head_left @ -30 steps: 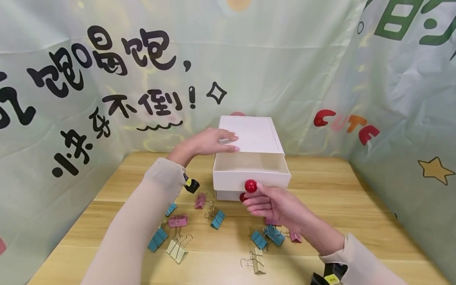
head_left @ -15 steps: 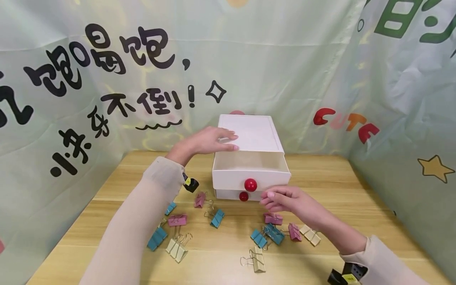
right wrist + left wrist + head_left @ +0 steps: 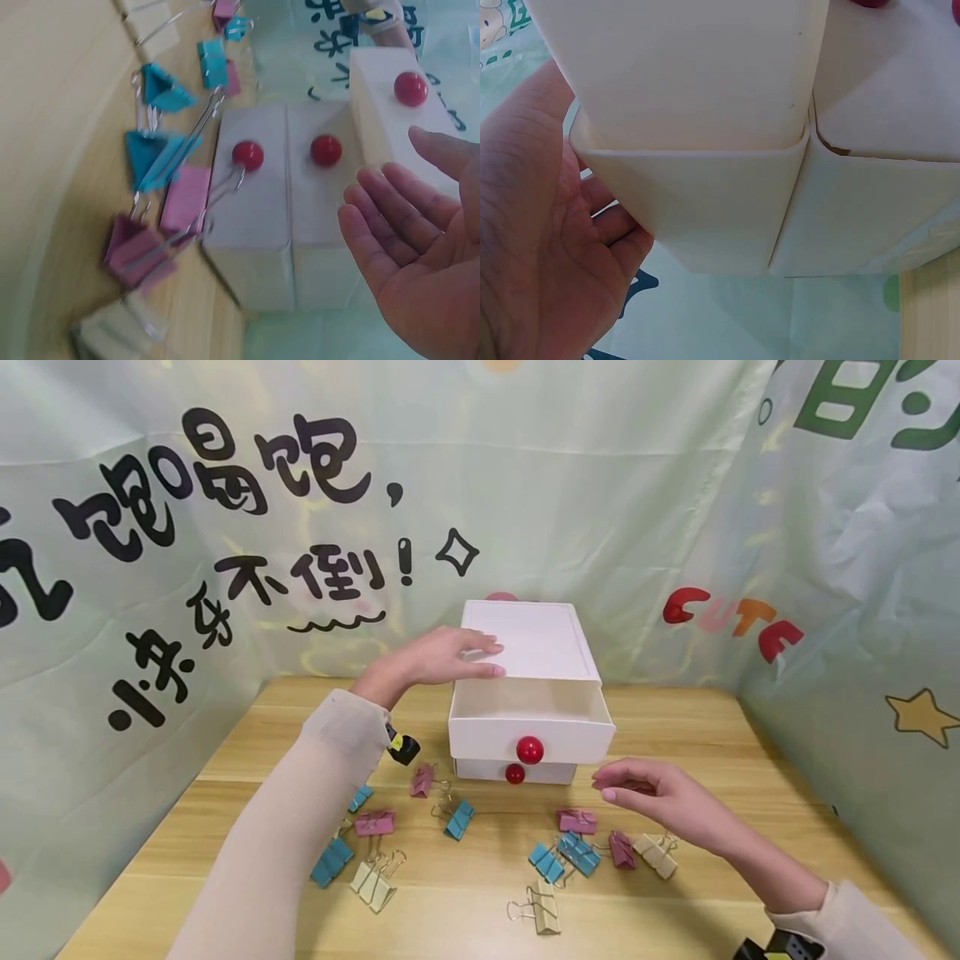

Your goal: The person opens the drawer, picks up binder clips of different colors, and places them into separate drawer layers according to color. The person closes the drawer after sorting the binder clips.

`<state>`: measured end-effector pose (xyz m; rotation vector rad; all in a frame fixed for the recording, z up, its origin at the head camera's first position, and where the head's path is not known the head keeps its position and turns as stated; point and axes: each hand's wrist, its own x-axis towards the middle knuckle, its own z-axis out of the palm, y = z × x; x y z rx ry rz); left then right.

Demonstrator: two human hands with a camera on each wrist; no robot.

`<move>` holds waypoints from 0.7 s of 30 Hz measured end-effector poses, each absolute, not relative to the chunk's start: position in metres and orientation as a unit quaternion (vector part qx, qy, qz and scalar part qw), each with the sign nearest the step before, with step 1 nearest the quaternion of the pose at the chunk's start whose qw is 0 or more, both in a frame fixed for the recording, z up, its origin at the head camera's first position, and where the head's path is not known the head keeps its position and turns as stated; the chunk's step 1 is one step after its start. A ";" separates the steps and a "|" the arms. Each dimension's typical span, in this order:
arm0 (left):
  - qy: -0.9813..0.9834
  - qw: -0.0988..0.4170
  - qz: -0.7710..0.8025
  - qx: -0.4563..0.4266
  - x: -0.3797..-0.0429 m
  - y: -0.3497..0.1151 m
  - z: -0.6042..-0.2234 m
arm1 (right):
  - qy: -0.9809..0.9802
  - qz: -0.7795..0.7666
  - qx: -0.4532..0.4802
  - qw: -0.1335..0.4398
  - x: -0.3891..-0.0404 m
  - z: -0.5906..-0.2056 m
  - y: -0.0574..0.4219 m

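Note:
A white drawer box [image 3: 528, 635] stands at the back of the table, its top drawer [image 3: 495, 739] pulled out. My left hand [image 3: 438, 656] rests on the left part of the box's top, fingers reaching over it. In the left wrist view, the left hand [image 3: 562, 232] lies against the box beside the pulled-out drawer. A red knob [image 3: 530, 750] sits on the top drawer's front, with another red knob [image 3: 515, 773] below. My right hand [image 3: 660, 793] hovers right of the box, holding nothing, fingers loosely bent. Binder clips, including a pink binder clip [image 3: 577, 821], lie below it.
Several binder clips lie on the wooden table [image 3: 465, 910] in two groups. A blue one [image 3: 332, 862] and a cream one [image 3: 372, 885] are at left; another cream clip [image 3: 544, 907] is front right. A printed cloth [image 3: 600, 510] hangs behind.
My right hand has let go of the top drawer's red knob and moved right, away from the box. The left hand stays on the box, and the drawer remains pulled out.

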<state>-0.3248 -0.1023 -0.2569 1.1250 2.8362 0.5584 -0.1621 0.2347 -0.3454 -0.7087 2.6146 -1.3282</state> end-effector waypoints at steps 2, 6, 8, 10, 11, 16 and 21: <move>0.914 0.019 0.180 0.363 -0.325 -0.102 -0.257 | 0.867 -0.433 -0.240 0.051 -0.162 -0.349 0.241; 0.914 0.021 0.182 0.363 -0.325 -0.101 -0.258 | 0.883 -0.397 -0.248 0.035 -0.159 -0.357 0.253; 0.913 0.021 0.183 0.363 -0.325 -0.101 -0.258 | 0.892 -0.377 -0.248 0.033 -0.158 -0.360 0.258; 0.913 0.022 0.183 0.363 -0.326 -0.101 -0.258 | 0.900 -0.360 -0.244 0.032 -0.157 -0.364 0.262; 0.914 0.022 0.183 0.362 -0.326 -0.101 -0.259 | 0.901 -0.356 -0.245 0.034 -0.156 -0.366 0.264; 0.913 0.019 0.183 0.363 -0.326 -0.101 -0.259 | 0.903 -0.339 -0.262 0.030 -0.153 -0.376 0.274; 0.913 0.018 0.182 0.363 -0.327 -0.102 -0.260 | 0.911 -0.308 -0.274 0.021 -0.150 -0.384 0.283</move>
